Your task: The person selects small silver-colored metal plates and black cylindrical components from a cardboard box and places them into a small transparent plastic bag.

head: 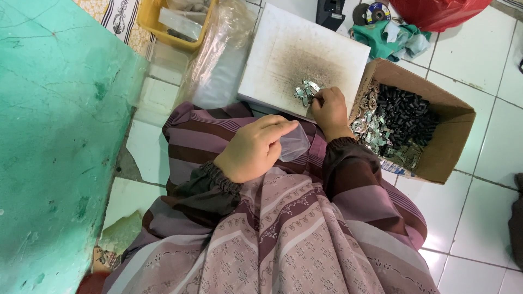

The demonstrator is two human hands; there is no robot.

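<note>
One view, from the head camera, covers the scene. The left hand (256, 147) is curled, thumb and forefinger pinched on a small clear plastic bag (294, 142); the bag is thin, glossy and translucent and hangs just above the lap, over the striped mauve-and-brown fabric (283, 228). The right hand (329, 109) is closed in a loose fist, its fingertips gripping small metal pieces (305, 91), which are bent, silvery, flat-stamped parts lying in a little heap. The heap rests near the front edge of a white square board (278, 43), matt and smudged with dark grey dust. Just right of the board stands an open cardboard box (457, 136) holding black cylindrical parts (406, 111), round metal discs and more silvery pieces. The floor is glossy white tile (479, 54).
</note>
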